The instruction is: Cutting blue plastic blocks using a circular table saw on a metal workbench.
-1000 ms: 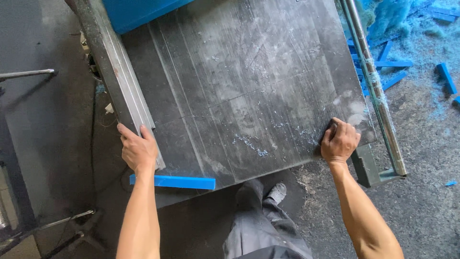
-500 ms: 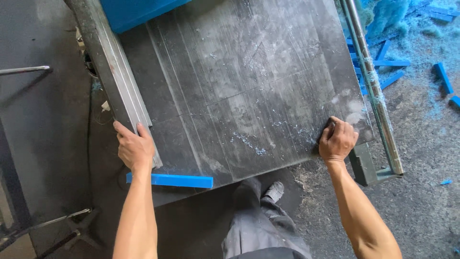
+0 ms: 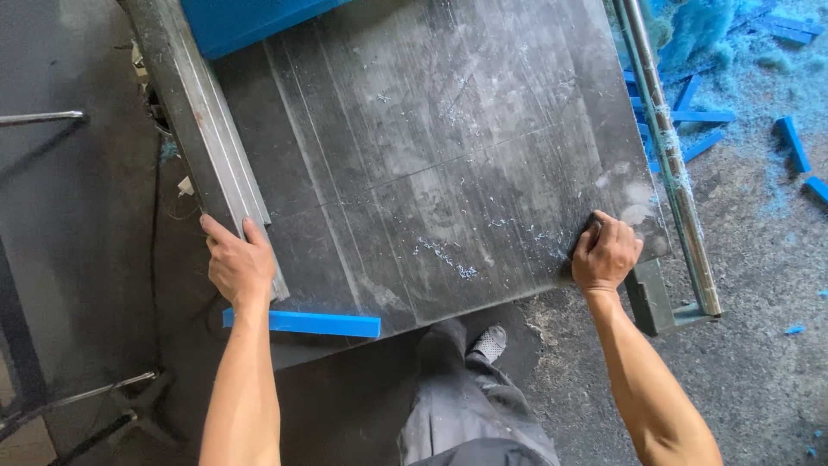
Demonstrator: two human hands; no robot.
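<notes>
Under both hands lies a large dark sheet (image 3: 431,164), scuffed and streaked with pale scratches and dusted with fine blue shavings, which rests on a dark surface (image 3: 328,371) whose near edge shows below it. The left hand (image 3: 239,263) is laid flat at the sheet's left edge, fingers together and wrapped over the near end of a long grey metal rail (image 3: 198,129) that runs away from that grip toward the top of the view. The right hand (image 3: 605,253) is curled shut on the sheet's near right corner, its grip pressed together with the knuckles up and the fingertips tucked under the edge. Against the views of a second and half a second ago, the two hands keep the same holds and the sheet has hardly shifted; only the viewpoint has drifted a little, so the sheet appears to be steadied in place and not slid along. Just below the left grip a narrow blue strip (image 3: 302,323) lies along the near edge. Beyond the left grip, at the far end of the rail, a blue block (image 3: 250,22) shows at the top. Right of the right grip a shiny metal pipe (image 3: 668,147) stands on a bracket, and past it blue offcuts (image 3: 789,142) and fluff litter the floor (image 3: 759,345). No container shows anywhere. A grey-trousered leg and shoe (image 3: 490,343) show between the arms.
</notes>
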